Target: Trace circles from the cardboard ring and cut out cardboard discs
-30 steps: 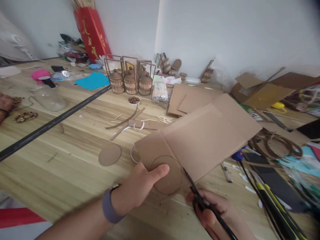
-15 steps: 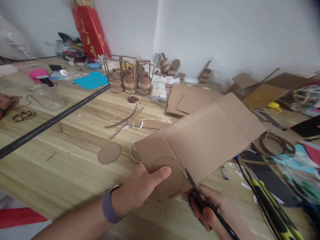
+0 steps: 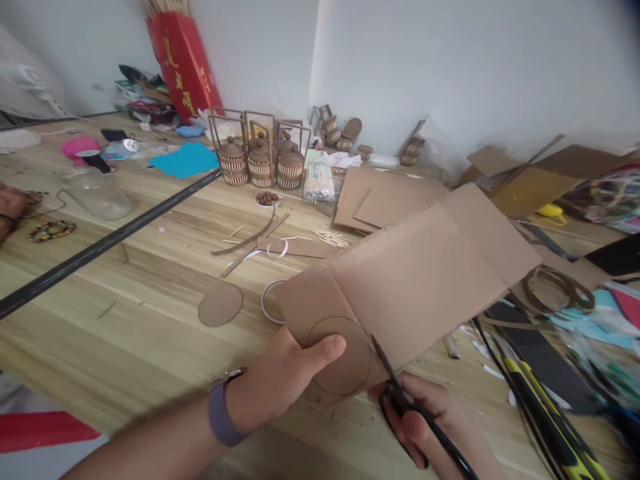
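A large folded sheet of brown cardboard (image 3: 415, 267) is held up over the table, with a circle drawn near its lower left corner. My left hand (image 3: 290, 370) grips that corner, thumb flat across the circle and fingers hidden underneath. Black scissors (image 3: 395, 383) are in my right hand (image 3: 430, 413), their blade lying over the cardboard just right of the drawn line. A cut cardboard disc (image 3: 221, 305) lies on the wood to the left. Partly under the sheet is a roll of tape (image 3: 273, 303).
Small lidded baskets with tall handles (image 3: 261, 160) stand at the back, beside a bag of sticks (image 3: 319, 177). More cardboard (image 3: 365, 193) lies behind the sheet. Yellow-black cutters (image 3: 545, 413) are at right. Another person's hand (image 3: 11, 203) shows at far left, near a beaded bracelet (image 3: 52, 231).
The view has shifted very slightly, and the right end of the cardboard has moved a little to the right. Both hands keep the same hold.
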Motion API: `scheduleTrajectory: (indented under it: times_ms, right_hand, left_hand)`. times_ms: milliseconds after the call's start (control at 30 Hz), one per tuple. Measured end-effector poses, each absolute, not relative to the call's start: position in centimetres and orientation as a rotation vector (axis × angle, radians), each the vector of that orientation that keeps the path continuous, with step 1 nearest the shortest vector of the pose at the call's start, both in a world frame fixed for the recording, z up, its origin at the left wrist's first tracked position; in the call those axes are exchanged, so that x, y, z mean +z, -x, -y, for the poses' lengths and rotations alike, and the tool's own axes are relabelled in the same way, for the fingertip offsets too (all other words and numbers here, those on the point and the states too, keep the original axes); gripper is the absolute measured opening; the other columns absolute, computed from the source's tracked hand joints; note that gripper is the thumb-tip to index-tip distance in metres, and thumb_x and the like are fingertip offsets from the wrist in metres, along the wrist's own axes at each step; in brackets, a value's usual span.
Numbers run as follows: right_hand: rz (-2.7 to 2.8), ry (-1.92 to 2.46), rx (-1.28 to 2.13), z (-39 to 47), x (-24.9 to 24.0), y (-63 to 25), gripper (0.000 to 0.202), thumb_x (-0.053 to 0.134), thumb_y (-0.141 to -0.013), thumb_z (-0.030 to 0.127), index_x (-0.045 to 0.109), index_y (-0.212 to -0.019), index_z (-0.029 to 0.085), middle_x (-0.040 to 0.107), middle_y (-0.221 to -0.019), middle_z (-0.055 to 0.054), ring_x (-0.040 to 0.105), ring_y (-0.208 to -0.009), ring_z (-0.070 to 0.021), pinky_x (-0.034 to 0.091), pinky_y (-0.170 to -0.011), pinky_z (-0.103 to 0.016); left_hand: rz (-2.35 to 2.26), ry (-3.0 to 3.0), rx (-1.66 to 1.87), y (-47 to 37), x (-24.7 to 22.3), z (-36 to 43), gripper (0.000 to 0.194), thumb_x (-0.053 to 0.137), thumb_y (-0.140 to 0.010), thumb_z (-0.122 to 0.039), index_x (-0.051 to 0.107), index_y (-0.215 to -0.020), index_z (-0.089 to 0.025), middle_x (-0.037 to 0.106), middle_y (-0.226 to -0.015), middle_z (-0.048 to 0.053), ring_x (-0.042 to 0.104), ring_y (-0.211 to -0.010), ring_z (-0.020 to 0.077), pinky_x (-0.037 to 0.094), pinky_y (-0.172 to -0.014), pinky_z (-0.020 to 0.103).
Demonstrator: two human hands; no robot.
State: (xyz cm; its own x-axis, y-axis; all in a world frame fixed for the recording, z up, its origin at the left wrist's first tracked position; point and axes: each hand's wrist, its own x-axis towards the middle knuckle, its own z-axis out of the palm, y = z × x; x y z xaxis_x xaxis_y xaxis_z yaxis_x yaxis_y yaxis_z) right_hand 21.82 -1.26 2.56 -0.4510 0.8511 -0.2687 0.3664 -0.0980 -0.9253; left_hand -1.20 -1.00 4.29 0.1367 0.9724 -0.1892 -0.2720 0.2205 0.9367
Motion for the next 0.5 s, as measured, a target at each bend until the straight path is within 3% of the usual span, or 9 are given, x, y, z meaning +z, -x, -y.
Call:
scheduleTrajectory:
  times_ms: [333, 500]
  right_hand:
    - [1.815, 1.289, 1.476, 1.52, 2.32, -21.69, 0.074, 0.046, -0.078, 0.090, 0.072, -0.087, 0.020, 0.042, -0.049, 0.005, 0.032, -0.044, -0.0124, 0.028, -0.047, -0.027]
    - [1.720, 1.327, 1.508, 2.07, 2.45, -21.37, 0.071, 0.053, -0.079, 0.087, 0.072, -0.091, 0.020, 0.040, -0.050, 0.006, 0.028, -0.041, -0.0097, 0.019, -0.041, -0.025]
  left_hand:
    - [-1.007, -0.885, 1.092, 1.23, 4.32, 0.84, 0.058, 0.074, -0.080, -0.047, 0.063, -0.131, -0.021, 0.074, -0.122, 0.011, 0.061, -0.125, 0.0338, 0.046, -0.106, 0.048]
    - [-0.974, -0.881, 1.108, 1.21, 4.11, 0.87, 0.053, 0.075, -0.080, -0.048, 0.067, -0.125, -0.021, 0.073, -0.124, 0.011, 0.060, -0.126, 0.0336, 0.045, -0.108, 0.048]
